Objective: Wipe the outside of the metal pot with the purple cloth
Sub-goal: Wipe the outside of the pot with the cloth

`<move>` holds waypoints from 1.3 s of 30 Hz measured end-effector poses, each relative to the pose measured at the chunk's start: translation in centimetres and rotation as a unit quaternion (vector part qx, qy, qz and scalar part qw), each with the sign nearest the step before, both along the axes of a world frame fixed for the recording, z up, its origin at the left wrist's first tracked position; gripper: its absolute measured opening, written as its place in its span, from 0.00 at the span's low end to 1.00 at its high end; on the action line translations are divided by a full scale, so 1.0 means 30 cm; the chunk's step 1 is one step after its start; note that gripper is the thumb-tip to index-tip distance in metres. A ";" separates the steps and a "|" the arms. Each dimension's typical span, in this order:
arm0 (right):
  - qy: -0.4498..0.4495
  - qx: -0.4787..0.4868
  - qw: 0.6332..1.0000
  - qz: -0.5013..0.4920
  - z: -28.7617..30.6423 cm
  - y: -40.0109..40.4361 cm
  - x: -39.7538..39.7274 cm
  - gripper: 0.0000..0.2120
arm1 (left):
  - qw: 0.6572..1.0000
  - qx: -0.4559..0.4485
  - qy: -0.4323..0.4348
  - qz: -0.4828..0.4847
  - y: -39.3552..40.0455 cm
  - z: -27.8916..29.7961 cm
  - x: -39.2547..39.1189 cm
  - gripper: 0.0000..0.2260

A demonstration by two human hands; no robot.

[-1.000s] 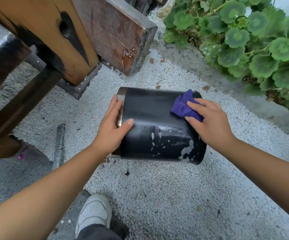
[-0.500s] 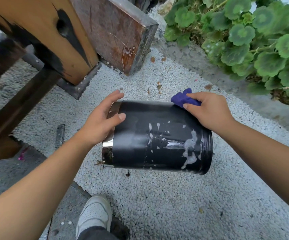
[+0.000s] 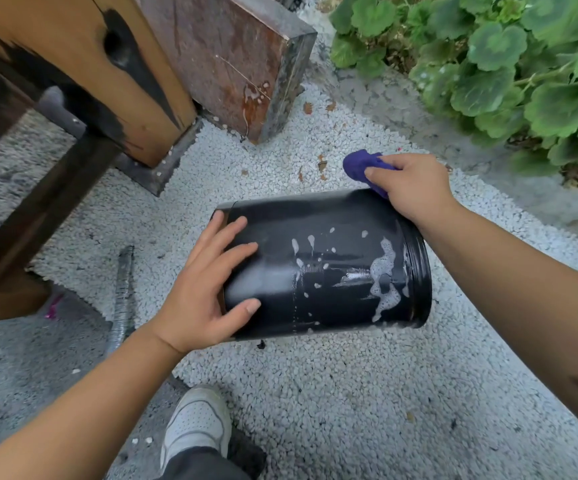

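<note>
The metal pot [image 3: 329,265] lies on its side on white gravel, its outside black and glossy with white soapy streaks near the right rim. My left hand [image 3: 208,289] lies flat on the pot's left end, fingers spread over the wall and the rim. My right hand [image 3: 409,185] grips the bunched purple cloth [image 3: 362,166] at the pot's upper far edge, toward the right end. Most of the cloth sticks out beyond my fingers, above the pot.
A wooden post [image 3: 107,74] and a rusty brown block [image 3: 239,60] stand behind the pot. Green leafy plants [image 3: 509,60] fill the upper right beyond a concrete strip. A metal rod [image 3: 123,296] lies on the ground at left. My white shoe [image 3: 194,424] is below.
My right hand slid the cloth from the pot's top surface up over its far edge. The pot rolled and shifted lower. My left hand moved further onto the wall.
</note>
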State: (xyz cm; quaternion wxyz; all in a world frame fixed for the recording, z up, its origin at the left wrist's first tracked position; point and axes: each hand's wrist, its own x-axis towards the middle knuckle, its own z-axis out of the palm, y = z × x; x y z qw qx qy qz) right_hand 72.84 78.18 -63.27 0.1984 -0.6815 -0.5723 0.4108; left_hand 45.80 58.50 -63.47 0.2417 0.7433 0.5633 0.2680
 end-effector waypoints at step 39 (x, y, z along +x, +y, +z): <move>-0.325 0.127 0.831 0.434 0.239 -0.306 -0.410 0.22 | 0.946 -0.155 0.270 0.088 0.128 0.146 0.008 0.56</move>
